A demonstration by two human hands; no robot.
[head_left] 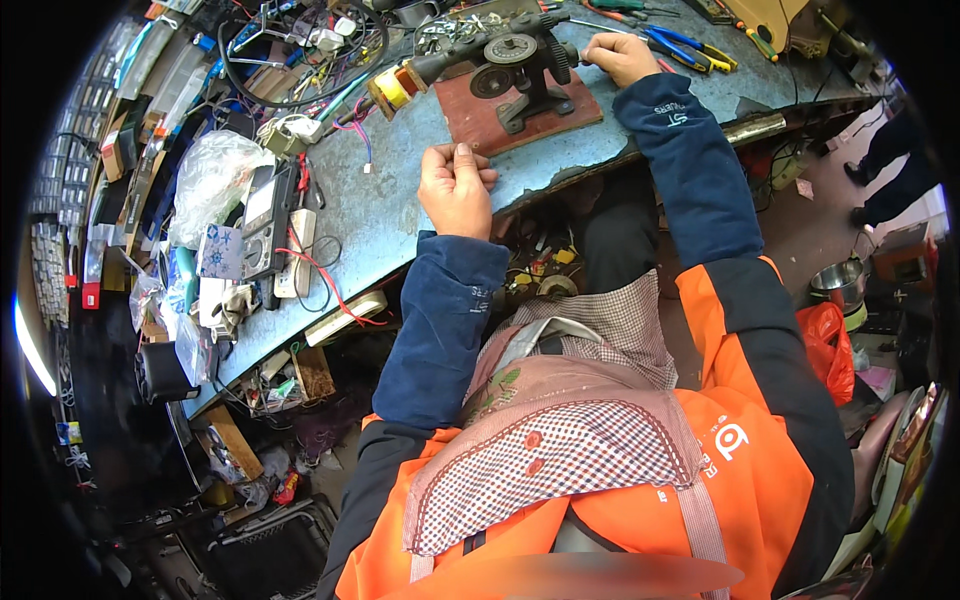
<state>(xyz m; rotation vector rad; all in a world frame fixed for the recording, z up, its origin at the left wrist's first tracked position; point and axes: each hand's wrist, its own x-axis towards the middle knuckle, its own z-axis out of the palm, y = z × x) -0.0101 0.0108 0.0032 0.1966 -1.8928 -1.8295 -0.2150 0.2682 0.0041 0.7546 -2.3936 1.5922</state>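
I see the left hand [457,188] with its thumb over curled fingers; whether it pinches anything, I cannot tell. Beyond it, rightward, a black geared machine [511,48] stands on a red-brown board [468,112], just left of my right hand [620,60], fingers bent, grip unclear.

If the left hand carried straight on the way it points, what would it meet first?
Most likely the near edge of the reddish-brown board under the black geared machine; depth is unclear, so the left hand might pass above.
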